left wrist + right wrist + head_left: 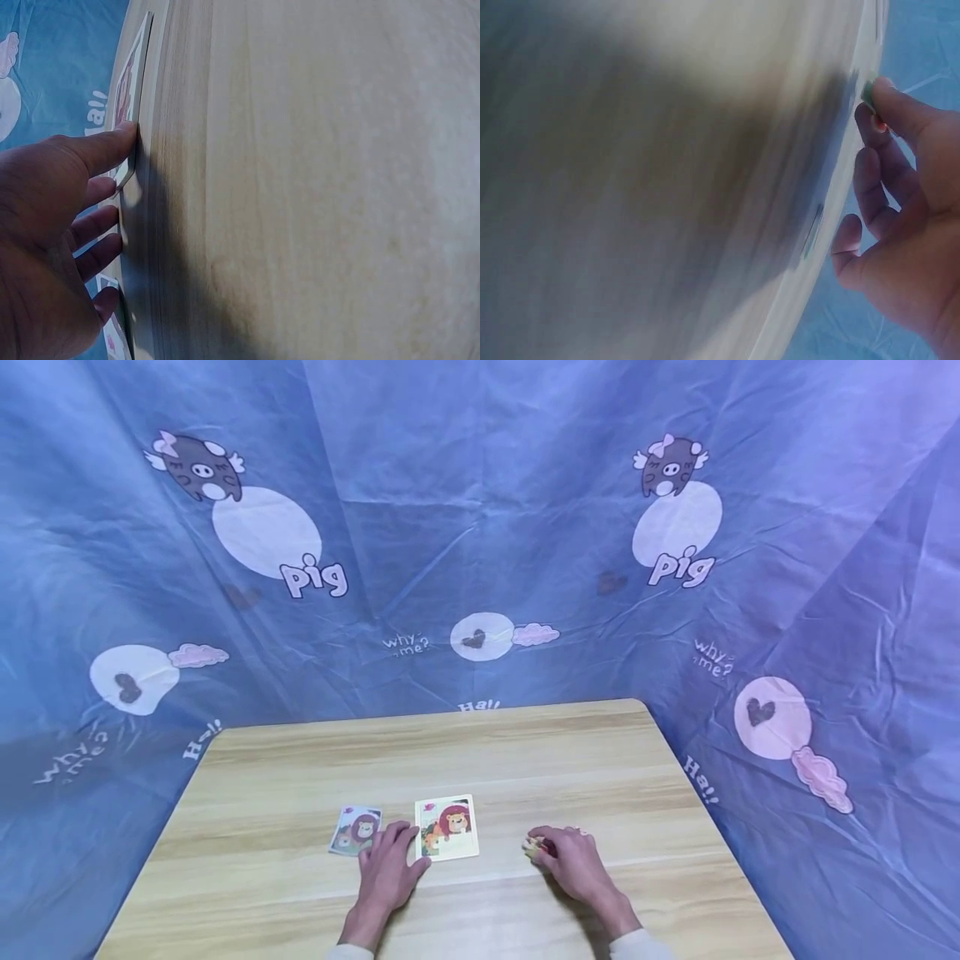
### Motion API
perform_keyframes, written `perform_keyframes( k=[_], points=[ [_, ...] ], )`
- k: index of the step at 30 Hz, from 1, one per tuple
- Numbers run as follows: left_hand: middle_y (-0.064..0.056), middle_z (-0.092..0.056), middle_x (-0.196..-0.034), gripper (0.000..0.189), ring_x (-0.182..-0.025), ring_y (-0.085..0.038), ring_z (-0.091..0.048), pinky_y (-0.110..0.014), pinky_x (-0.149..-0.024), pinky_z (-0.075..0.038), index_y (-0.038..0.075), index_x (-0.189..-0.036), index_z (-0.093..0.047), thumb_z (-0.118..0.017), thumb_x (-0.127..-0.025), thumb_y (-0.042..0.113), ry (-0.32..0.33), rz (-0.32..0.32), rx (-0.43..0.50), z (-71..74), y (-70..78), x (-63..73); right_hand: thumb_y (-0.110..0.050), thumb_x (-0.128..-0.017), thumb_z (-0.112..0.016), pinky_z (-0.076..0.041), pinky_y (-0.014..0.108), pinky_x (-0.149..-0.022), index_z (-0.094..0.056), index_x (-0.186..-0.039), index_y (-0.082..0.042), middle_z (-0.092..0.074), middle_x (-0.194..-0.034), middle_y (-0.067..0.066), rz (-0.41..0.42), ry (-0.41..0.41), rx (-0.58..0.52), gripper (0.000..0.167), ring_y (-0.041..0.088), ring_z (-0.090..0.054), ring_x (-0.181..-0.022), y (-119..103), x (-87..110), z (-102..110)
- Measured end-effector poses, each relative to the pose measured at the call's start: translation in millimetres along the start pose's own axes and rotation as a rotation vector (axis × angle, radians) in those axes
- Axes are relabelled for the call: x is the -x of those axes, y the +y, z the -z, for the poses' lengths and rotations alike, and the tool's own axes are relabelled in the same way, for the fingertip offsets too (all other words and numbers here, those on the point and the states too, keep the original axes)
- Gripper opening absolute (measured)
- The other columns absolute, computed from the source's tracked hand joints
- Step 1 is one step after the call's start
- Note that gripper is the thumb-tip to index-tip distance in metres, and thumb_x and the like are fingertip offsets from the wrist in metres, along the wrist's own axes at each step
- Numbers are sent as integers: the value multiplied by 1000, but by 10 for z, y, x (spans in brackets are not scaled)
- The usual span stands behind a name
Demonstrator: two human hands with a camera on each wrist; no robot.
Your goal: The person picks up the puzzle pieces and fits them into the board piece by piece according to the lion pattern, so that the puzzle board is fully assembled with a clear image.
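Note:
A lion jigsaw puzzle board (454, 828), partly filled, lies on the wooden table, with pale gaps in its picture. My left hand (390, 867) rests at the board's left edge, its thumb (112, 146) touching the lower corner and its other fingers loosely extended. Beside that hand, partly covered by its fingers, is a lion picture card (356, 828). To the right of the board, my right hand (573, 857) pinches a small puzzle piece (868, 93) with green on it between thumb and forefinger. The piece is held just over the table, mostly hidden by the fingertips.
Another thin flat piece (812, 232) lies on the table under my right hand in the right wrist view. The wood-grain table (300, 760) reaches back to a blue curtain (480, 527) with pig prints, which hangs behind it and on both sides.

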State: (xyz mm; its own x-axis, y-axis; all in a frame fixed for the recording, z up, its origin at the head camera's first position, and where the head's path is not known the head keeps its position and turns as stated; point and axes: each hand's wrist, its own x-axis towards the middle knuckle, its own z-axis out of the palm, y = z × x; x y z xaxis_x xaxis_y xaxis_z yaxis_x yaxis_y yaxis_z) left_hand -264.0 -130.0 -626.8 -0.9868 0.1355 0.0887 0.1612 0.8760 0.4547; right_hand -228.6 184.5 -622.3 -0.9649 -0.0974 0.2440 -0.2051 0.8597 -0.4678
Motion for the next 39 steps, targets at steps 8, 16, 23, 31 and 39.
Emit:
perform_keyframes(
  k=[8, 16, 23, 31, 39],
  points=[
    [-6, -55, -133, 55, -118, -28, -48, -48, -86, -36, 14, -126, -63, -75, -78, 38, 7, -6, 5, 17, -28, -57, -26, -76, -80, -41, 29, -73, -70, -95, -27, -51, -65, -25, -66, 12, -100, 21, -3, -44, -64, -160, -126, -81],
    [-6, -55, -134, 55, -119, -28, -48, -49, -88, -35, 14, -127, -62, -75, -78, 38, 0, 4, 0, 33, -38, -72, -18, -79, -77, -40, 17, -62, -72, -92, -25, -57, -69, -19, -106, -33, -221, 15, 0, -45, -65, -250, -188, -173],
    [-7, -56, -131, 54, -116, -29, -49, -50, -88, -35, 13, -125, -63, -75, -78, 36, 17, -24, -11, 34, -28, -78, -17, -81, -75, -41, 18, -62, -72, -91, -22, -59, -71, -15, -109, -81, -289, 12, 0, -48, -66, -402, -276, -258],
    [-7, -57, -130, 53, -113, -29, -50, -49, -86, -36, 12, -124, -64, -74, -76, 34, 32, -20, -19, 18, 13, -56, -16, -81, -74, -46, 17, -59, -72, -91, -19, -65, -73, -12, -79, -101, -377, 11, -3, -51, -62, -576, -401, -399],
    [-7, -56, -131, 55, -114, -29, -49, -49, -88, -35, 13, -125, -64, -74, -76, 36, 24, -1, -21, -2, 2, -68, -15, -82, -75, -46, 16, -60, -73, -91, -13, -66, -72, -10, 8, -102, -382, 10, -4, -52, -61, -734, -521, -505]
  ],
)
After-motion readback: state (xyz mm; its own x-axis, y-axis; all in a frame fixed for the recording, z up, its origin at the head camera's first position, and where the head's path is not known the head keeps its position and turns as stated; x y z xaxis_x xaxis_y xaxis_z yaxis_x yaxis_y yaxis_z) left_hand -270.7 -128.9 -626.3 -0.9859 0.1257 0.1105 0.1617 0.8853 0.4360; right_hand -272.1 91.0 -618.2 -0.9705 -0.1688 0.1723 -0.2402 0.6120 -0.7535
